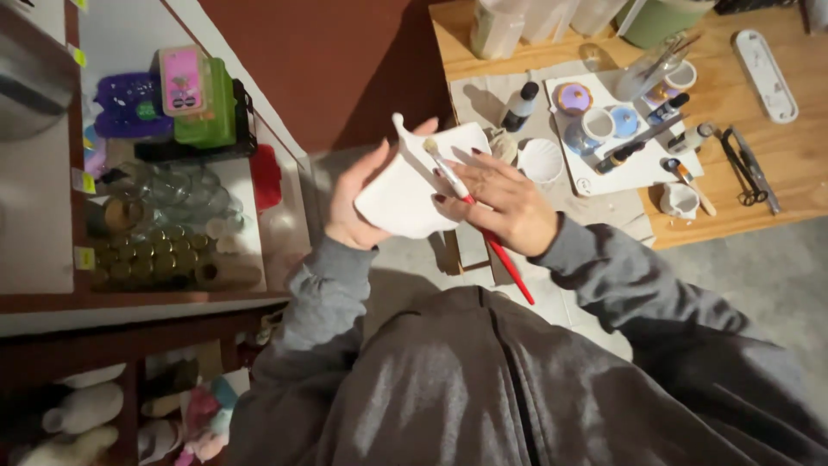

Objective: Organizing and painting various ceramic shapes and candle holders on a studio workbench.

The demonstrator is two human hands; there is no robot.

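From the head camera, looking down over a grey sweatshirt, the left hand [358, 203] cradles a white unglazed ceramic piece [412, 185] from its left side and underneath, fingers curled round its edge, so the broad face tilts up toward the eyes and away from the desk [793, 160]. The piece is in the air over the lap, near the desk's left corner. The right hand [504, 203] lies across its right side, its grip pinching a red-handled paintbrush [470, 207] with the pale bristle tip resting on the white surface, handle trailing down toward the body. The shape of the piece is hard to make out; it may be a small jug. Within reach on the desk lie a white tile palette [634, 168] with small paint pots, a dropper bottle [520, 105] and scissors [749, 168]. A shelf [172, 293] of jars stands to the left.
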